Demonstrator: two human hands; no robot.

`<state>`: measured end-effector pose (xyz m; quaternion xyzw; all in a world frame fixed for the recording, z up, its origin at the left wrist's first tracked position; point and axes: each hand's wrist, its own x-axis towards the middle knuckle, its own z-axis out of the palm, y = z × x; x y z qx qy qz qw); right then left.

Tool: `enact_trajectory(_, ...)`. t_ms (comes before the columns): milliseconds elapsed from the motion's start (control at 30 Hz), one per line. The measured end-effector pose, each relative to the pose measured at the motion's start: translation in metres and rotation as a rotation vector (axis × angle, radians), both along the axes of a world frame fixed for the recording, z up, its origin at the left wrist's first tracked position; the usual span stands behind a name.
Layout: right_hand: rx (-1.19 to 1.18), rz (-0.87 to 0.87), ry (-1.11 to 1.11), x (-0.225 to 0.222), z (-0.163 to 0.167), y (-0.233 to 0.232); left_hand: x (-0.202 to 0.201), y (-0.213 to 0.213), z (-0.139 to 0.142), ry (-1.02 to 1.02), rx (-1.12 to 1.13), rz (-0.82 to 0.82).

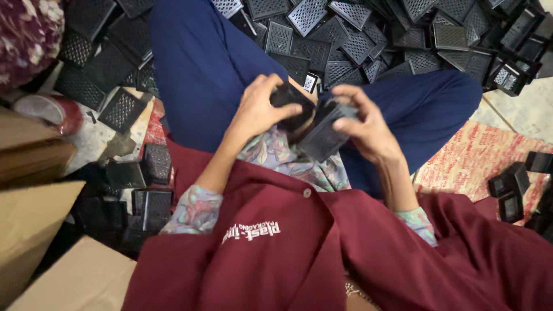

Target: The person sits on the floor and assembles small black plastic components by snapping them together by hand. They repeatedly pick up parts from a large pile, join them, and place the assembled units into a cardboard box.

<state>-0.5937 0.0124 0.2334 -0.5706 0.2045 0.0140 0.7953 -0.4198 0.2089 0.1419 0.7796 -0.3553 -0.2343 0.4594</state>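
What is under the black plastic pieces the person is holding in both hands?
Under the black plastic pieces lies a patterned shirt across the lap, beside blue trouser legs. The left hand and right hand cover part of them; the floor beneath is hidden.

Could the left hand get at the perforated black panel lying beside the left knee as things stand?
Probably not at once: the left hand is gripping a black part. The panel lies uncovered, so the path looks free.

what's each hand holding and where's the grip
Left hand grips a black perforated plastic piece around its top. Right hand holds a black plastic box by its upper end.
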Motion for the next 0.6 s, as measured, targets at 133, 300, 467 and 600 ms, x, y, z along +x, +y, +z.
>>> enact_trajectory(133,0.134,-0.115,-0.118,0.001,-0.014,-0.004,-0.019,-0.021,-0.001,-0.138,0.010,0.150)
enact_trajectory(300,-0.240,0.285,-0.150,0.015,-0.031,0.010,-0.039,-0.020,0.001,-0.264,0.018,0.205)
enact_trajectory(467,0.094,0.361,0.026,0.010,-0.032,0.019,-0.031,0.000,0.009,-0.366,-0.107,0.244)
enact_trajectory(600,-0.011,0.338,-0.052,0.022,-0.032,0.022,-0.011,0.003,0.022,-0.130,0.020,0.222)
